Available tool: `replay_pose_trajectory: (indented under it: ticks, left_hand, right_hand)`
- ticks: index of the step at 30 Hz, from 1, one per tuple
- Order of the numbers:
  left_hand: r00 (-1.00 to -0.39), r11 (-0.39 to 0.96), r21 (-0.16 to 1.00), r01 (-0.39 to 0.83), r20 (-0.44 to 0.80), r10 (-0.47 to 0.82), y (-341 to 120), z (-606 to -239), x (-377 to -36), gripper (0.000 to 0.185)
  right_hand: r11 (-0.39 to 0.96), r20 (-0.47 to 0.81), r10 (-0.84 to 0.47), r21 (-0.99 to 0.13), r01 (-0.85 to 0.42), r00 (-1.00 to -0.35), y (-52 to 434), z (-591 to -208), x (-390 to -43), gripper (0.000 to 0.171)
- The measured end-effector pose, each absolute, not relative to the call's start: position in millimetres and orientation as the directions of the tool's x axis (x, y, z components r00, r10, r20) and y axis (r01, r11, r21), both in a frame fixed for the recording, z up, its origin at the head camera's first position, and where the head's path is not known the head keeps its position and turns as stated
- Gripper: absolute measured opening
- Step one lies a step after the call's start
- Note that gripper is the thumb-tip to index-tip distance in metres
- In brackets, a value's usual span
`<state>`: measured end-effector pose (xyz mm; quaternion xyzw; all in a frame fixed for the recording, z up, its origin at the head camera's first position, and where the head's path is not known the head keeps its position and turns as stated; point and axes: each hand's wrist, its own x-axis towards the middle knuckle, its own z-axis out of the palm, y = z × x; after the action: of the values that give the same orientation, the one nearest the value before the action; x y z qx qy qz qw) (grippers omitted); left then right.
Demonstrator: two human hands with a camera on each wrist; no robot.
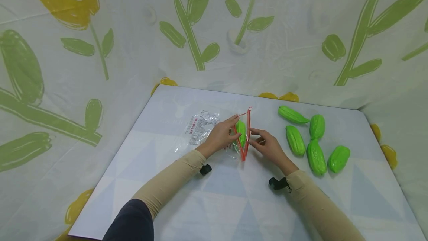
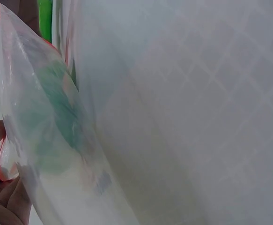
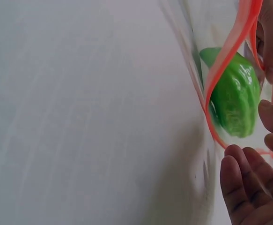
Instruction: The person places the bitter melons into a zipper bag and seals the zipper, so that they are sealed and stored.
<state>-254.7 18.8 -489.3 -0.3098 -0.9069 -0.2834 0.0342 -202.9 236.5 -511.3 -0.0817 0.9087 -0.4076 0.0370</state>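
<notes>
Green vegetable (image 3: 241, 96) partly behind bag rim (image 3: 227, 52)

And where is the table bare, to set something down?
The table is bare left of the clear bag, also between the two sleeves. It is crowded at the bag's mouth, between left hand and right hand, and further right, where five green vegetables lie.

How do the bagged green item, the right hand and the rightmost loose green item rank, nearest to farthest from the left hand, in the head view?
1. Bagged green item: just right of the left hand.
2. Right hand: across the bag's opening.
3. Rightmost loose green item: on the table, beyond both hands.
</notes>
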Motion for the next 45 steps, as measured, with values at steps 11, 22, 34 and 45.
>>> replay_pose_trajectory:
  ticks: [11,22,34,45]
  left_hand:
    - [-0.808,0.649,0.493,0.579,0.239,0.539,18,-491,-254,0.068]
    - [-0.810,0.635,0.522,0.570,0.227,0.540,17,-491,-253,0.069]
    - [-0.817,0.635,0.533,0.560,0.227,0.530,16,-490,-253,0.068]
    - [-0.818,0.644,0.522,0.560,0.223,0.530,16,-488,-252,0.069]
  right_hand:
    - [0.639,0.055,-0.169,-0.754,-0.152,-0.984,264,-510,-192,0.052]
    - [0.655,0.135,-0.138,-0.731,-0.193,-0.981,291,-503,-176,0.049]
    - [0.692,0.232,-0.095,-0.684,-0.232,-0.968,315,-497,-169,0.047]
    - [0.764,0.294,-0.054,-0.604,-0.229,-0.954,337,-487,-169,0.044]
